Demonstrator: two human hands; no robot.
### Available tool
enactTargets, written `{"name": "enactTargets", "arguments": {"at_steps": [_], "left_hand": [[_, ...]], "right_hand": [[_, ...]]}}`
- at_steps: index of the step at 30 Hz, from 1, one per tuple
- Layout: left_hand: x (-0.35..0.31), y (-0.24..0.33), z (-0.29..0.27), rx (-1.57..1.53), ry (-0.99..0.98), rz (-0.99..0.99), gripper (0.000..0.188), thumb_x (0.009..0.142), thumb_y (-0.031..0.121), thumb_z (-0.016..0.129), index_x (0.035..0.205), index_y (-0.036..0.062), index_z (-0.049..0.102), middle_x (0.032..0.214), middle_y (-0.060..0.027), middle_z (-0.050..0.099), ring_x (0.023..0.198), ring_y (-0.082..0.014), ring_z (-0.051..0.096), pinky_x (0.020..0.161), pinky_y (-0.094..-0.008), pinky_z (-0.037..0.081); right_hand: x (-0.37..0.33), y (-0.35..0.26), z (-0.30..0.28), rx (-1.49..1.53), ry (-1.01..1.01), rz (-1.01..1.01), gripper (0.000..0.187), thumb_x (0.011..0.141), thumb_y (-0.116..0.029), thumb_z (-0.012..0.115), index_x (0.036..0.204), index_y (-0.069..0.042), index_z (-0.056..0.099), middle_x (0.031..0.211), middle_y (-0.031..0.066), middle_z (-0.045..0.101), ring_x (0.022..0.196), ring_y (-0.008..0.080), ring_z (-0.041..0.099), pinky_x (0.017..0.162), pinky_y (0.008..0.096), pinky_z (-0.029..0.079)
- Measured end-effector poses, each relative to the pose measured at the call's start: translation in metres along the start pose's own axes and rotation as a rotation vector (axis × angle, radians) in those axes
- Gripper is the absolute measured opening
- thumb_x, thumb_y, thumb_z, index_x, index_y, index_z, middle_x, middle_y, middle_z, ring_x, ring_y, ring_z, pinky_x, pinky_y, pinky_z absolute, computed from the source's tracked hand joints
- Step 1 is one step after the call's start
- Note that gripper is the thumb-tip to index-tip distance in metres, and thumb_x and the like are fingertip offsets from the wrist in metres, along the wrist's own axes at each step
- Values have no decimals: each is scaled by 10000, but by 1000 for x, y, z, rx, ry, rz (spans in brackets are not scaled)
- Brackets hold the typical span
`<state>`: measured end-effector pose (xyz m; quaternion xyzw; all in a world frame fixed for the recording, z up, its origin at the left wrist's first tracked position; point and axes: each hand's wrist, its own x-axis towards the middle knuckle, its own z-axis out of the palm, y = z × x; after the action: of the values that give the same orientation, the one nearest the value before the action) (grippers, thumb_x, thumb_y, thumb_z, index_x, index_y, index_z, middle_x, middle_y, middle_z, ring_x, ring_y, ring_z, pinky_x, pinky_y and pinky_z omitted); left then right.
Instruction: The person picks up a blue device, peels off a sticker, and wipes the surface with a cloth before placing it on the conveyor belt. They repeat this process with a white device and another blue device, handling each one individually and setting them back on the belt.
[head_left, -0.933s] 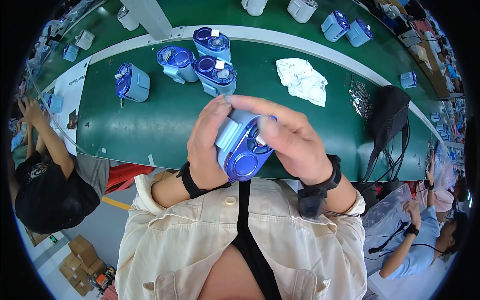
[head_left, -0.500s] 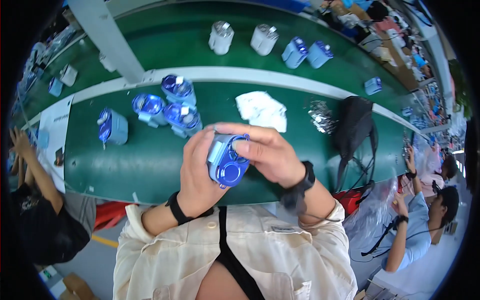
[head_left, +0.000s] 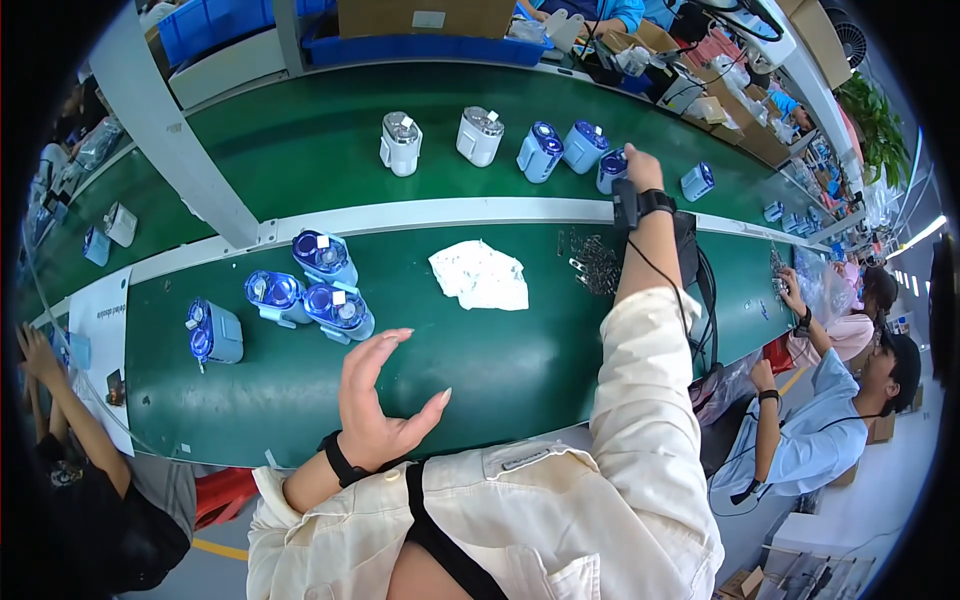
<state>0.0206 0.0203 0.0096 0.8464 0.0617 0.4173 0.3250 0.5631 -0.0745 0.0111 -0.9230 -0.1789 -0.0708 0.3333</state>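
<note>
My right hand (head_left: 643,170) is stretched out to the far green surface, its fingers around a small light-blue container with a dark blue lid (head_left: 611,174); the hand hides part of it. That container stands upright beside two similar blue containers (head_left: 583,148). My left hand (head_left: 375,405) hovers over the near green tabletop (head_left: 480,370), open and holding nothing, with thumb and fingers apart. Beyond it sits a cluster of blue lidded containers (head_left: 337,308), and one more blue container (head_left: 214,331) stands to their left. A crumpled white cloth (head_left: 480,276) lies in the middle.
A pale metal rail (head_left: 430,213) divides near and far surfaces. Two white containers (head_left: 401,146) stand at the back. Small dark metal parts (head_left: 596,264) lie by my right forearm, near a black bag (head_left: 686,250). Co-workers sit at left and right (head_left: 830,400).
Both hands held the blue container in front of me. The right hand has carried it forward and right over the rail to the far surface; the left has let go and opened.
</note>
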Motion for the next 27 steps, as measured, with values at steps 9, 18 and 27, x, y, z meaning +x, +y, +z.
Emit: {"name": "enactTargets", "arguments": {"at_steps": [9,18,27], "left_hand": [[-3,-4,1,-27,-11,-19,745,728,37,753,1352,9,348,1167,-205,553,1035,-294,582,884,-384,478],[-10,-16,4,-209,-32,-131,708,758,24,711,1357,-15,336,1099,-189,592,1014,-274,585,906,-385,455],[-7,-7,0,-570,-48,-221,1071,657,229,882,1460,-30,222,1315,-234,483,1228,-344,491,1038,-433,378]], "right_hand": [[-12,-64,-14,-235,-111,-141,702,780,-546,670,1343,-146,548,1296,125,605,1238,337,533,1058,509,342],[-32,-80,-29,-316,27,-208,492,713,-425,784,1103,-142,683,1100,137,690,1085,284,634,1073,515,301],[-235,-162,-108,495,-841,-985,507,684,-165,844,1122,-12,640,1004,129,689,893,294,669,813,341,518]]}}
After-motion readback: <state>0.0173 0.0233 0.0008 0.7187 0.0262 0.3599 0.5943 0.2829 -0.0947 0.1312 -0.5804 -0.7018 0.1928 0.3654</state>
